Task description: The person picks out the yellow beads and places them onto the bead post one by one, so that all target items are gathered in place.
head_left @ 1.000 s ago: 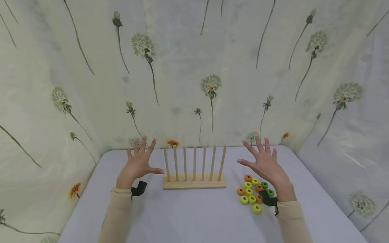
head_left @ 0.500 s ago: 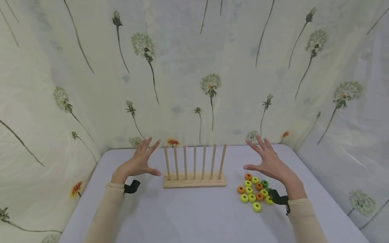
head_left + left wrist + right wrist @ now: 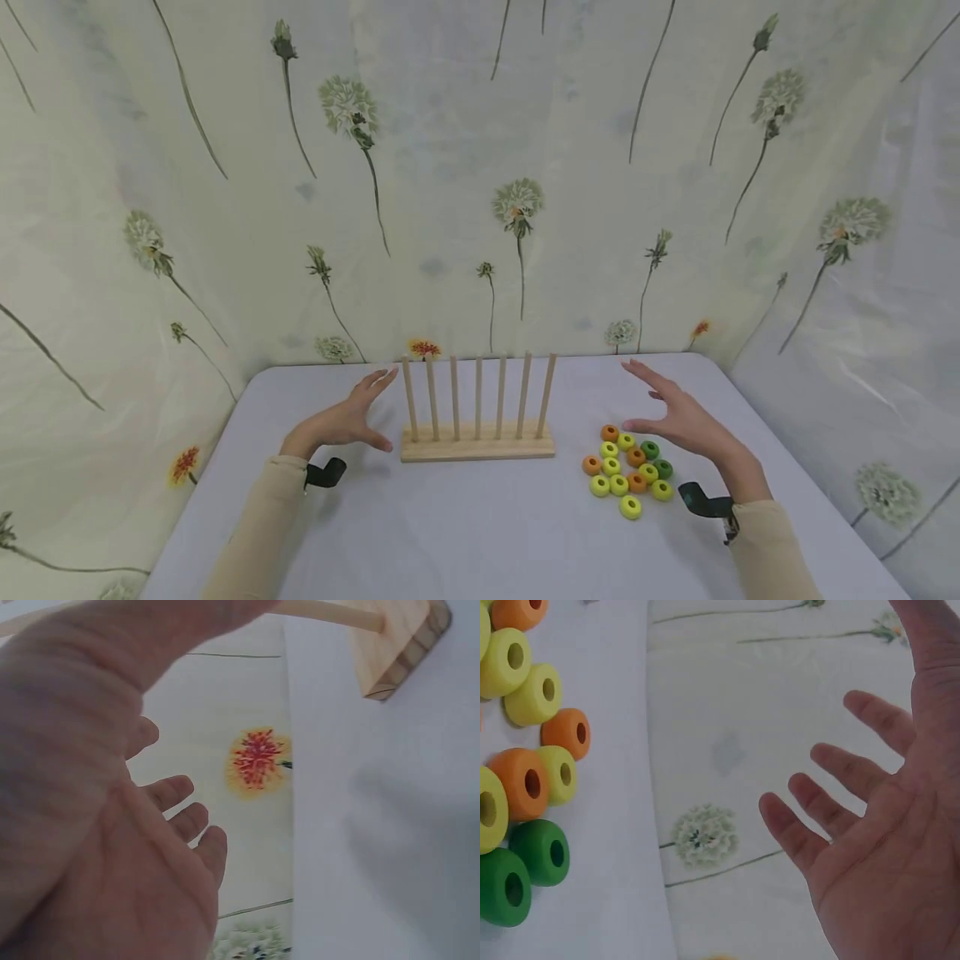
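Observation:
My left hand (image 3: 347,419) hovers over the table just left of a wooden peg rack (image 3: 477,450), thumb and fingers spread apart, holding nothing. Several upright pegs stand in a row on the rack's base, all bare. In the left wrist view the rack's end (image 3: 401,652) shows beyond the thumb. My right hand (image 3: 686,423) is raised above and to the right of a cluster of beads, also holding nothing, its fingers extended. The beads are orange (image 3: 610,433), yellow (image 3: 631,507) and green (image 3: 662,469); the right wrist view shows holes through them, including a green bead (image 3: 540,853).
A white table (image 3: 480,533) carries the rack and beads. Behind it and at both sides hangs a curtain (image 3: 435,167) printed with dandelions. A black wrist strap piece (image 3: 326,473) sits at the left wrist, another black piece (image 3: 705,501) at the right.
Both hands have turned palms inward and lowered a little. The right hand has shifted right, off the beads it was covering. Rack and beads stay in place.

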Motion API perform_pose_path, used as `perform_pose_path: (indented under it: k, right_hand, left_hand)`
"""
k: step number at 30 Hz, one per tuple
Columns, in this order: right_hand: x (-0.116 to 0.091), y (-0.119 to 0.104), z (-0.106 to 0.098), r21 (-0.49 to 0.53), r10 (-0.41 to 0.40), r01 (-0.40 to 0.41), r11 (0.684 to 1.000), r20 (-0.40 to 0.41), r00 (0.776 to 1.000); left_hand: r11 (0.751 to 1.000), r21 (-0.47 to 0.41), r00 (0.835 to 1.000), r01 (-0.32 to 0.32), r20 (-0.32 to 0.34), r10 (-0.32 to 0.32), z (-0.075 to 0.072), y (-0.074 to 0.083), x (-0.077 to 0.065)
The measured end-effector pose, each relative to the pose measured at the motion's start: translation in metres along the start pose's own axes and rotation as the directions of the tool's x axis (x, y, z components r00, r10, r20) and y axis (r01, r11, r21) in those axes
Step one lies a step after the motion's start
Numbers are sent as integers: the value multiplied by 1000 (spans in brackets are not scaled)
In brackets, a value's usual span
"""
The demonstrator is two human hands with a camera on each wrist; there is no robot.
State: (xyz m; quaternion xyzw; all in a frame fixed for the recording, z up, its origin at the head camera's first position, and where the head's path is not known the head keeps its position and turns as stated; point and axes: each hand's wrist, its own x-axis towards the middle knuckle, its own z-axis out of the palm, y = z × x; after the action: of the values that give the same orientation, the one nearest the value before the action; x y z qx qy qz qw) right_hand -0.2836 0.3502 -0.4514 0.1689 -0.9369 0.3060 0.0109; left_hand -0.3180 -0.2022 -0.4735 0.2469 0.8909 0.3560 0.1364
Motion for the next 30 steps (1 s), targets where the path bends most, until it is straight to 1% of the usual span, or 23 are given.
perform_pose_path:
  k: [4,8,15,18,21,24,30]
  right_hand:
    - [-6,12,5,117,-19,19,993,-1,1000]
    - [-10,20,9,159,-29,29,987,-1,1000]
    - [-13,34,17,221,55,-58,973,19,998]
    - [-14,38,19,244,67,-71,967,27,997]
    - [-15,43,22,270,61,-68,961,34,998]
    - [-15,49,24,277,59,-68,958,42,997]
    - [-13,60,31,294,88,-102,950,59,994]
  left_hand:
    - [999,-35,1000,0,24,0,8,-10,3]
    - [998,-63,999,-2,46,5,16,-16,5]
    - [997,-63,997,51,57,-48,27,-22,8]
    - [997,-59,998,50,45,-48,29,-22,10]
    - [998,-60,999,36,32,-34,31,-23,13]
    - [996,-81,999,26,29,-24,34,-25,16]
    - [990,-139,999,-30,35,35,41,-31,20]
